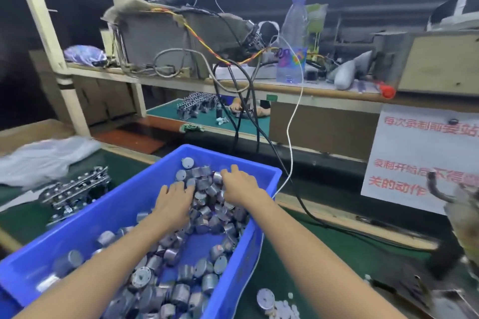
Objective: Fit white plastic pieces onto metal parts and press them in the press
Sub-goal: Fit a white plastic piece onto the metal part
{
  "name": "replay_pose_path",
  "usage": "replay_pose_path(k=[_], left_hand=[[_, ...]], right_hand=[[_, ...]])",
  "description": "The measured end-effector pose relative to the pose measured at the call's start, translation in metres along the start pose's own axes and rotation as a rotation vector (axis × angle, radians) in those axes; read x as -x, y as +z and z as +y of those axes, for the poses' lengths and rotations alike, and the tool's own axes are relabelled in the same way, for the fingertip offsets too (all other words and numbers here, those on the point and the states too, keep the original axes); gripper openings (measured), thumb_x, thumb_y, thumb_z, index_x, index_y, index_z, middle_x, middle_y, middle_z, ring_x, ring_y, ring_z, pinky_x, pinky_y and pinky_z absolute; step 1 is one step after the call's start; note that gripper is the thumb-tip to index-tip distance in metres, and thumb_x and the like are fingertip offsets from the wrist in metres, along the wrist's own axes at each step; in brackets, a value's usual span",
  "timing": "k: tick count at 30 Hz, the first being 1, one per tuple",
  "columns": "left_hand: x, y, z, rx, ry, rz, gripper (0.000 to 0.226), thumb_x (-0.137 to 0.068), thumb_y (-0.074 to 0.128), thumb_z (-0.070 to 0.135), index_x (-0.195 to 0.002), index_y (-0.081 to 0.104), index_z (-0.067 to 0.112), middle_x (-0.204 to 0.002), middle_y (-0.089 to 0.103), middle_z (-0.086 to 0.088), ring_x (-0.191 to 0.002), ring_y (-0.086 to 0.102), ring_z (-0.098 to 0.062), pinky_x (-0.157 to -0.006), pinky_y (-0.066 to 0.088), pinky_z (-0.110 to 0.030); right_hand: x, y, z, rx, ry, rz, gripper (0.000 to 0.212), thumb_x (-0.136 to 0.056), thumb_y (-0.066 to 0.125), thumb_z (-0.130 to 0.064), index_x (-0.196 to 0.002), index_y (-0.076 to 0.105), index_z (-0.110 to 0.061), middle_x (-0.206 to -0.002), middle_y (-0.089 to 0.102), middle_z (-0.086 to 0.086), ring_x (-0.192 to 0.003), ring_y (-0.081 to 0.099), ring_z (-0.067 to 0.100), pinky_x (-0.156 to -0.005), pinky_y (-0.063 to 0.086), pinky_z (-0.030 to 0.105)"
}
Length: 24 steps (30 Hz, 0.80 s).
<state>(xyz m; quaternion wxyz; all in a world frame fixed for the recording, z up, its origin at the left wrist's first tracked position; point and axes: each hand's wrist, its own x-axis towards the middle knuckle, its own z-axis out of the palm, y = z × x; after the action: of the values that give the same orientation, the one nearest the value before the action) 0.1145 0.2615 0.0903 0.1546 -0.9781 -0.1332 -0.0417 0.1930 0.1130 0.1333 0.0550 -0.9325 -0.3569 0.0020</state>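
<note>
Both hands are down in one blue bin (103,217), on its heap of metal parts (207,215). The left hand (176,201) lies palm down with its fingers straight and spread over the parts. The right hand (239,185), just beside it and a little farther out, has its fingers bent down into the heap; whether they pinch a part cannot be told. The two hands are near each other but apart.

The parts are small round silver cans, far too many to count, piled deepest under and between the hands and thinner toward the person. The two bare forearms cross the bin and hide some of them.

Nearer the person than the right hand, outside the bin on the green mat, lies one loose metal can (265,298), and just beside it a small heap of white plastic pieces (287,309), cut off by the lower edge.

Left of the left hand sits one rack of shiny assemblies (75,189), with a clear plastic bag (44,158) beyond it. A second rack (197,103) stands well beyond the hands, under the shelf.

Past the right hand, one white cable (293,124) and several black cables (246,116) drop from the shelf by the bin's far corner. On the shelf stands one water bottle (293,41). Far right of the right hand hang one paper notice (425,158) with red writing and a blurred grey machine (461,217).
</note>
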Motion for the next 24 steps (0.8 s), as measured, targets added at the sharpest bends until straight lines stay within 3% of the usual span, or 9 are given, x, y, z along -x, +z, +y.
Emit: replay_pose_path(k=[7, 11, 16, 21, 24], left_hand=[[-0.041, 0.013, 0.009, 0.096, 0.081, 0.149, 0.066, -0.087, 0.045, 0.027, -0.146, 0.017, 0.019, -0.137, 0.033, -0.006, -0.116, 0.039, -0.023, -0.091, 0.03, -0.033], [-0.046, 0.023, 0.016, 0.269, 0.107, 0.284, 0.052, -0.073, 0.066, 0.015, -0.124, 0.057, 0.007, -0.105, 0.058, -0.018, -0.091, 0.054, -0.035, -0.076, 0.043, -0.041], [-0.048, 0.032, 0.015, 0.245, 0.105, 0.291, 0.043, -0.078, 0.061, 0.017, -0.119, 0.058, 0.008, -0.104, 0.058, -0.015, -0.092, 0.052, -0.033, -0.079, 0.039, -0.039], [-0.042, 0.026, 0.019, 0.206, 0.067, 0.232, 0.054, -0.085, 0.047, 0.023, -0.138, 0.038, 0.021, -0.127, 0.046, -0.006, -0.113, 0.042, -0.026, -0.09, 0.028, -0.035], [-0.036, 0.003, 0.023, 0.353, 0.039, 0.269, 0.05, -0.085, 0.051, 0.023, -0.134, 0.043, 0.02, -0.126, 0.048, -0.003, -0.116, 0.042, -0.026, -0.091, 0.027, -0.036]], right_hand=[[-0.049, 0.015, -0.001, 0.111, -0.117, -0.074, 0.052, -0.091, 0.053, -0.013, -0.137, 0.031, -0.007, -0.132, 0.036, 0.013, -0.121, 0.039, 0.033, -0.087, 0.039, 0.042], [-0.063, 0.019, -0.003, 0.176, -0.118, -0.067, 0.05, -0.089, 0.056, -0.009, -0.134, 0.034, -0.003, -0.136, 0.03, 0.013, -0.116, 0.044, 0.035, -0.083, 0.04, 0.043], [-0.065, 0.015, -0.005, 0.164, -0.125, -0.053, 0.045, -0.089, 0.054, -0.002, -0.131, 0.037, -0.002, -0.131, 0.033, 0.018, -0.109, 0.051, 0.039, -0.072, 0.038, 0.042], [-0.047, 0.01, -0.001, -0.025, -0.106, 0.069, 0.036, -0.091, 0.05, -0.01, -0.123, 0.037, -0.002, -0.119, 0.049, 0.02, -0.106, 0.053, 0.039, -0.07, 0.034, 0.037], [-0.027, 0.001, 0.001, -0.234, -0.125, 0.233, 0.036, -0.088, 0.05, -0.006, -0.123, 0.039, -0.004, -0.117, 0.045, 0.017, -0.098, 0.052, 0.039, -0.067, 0.038, 0.039]])
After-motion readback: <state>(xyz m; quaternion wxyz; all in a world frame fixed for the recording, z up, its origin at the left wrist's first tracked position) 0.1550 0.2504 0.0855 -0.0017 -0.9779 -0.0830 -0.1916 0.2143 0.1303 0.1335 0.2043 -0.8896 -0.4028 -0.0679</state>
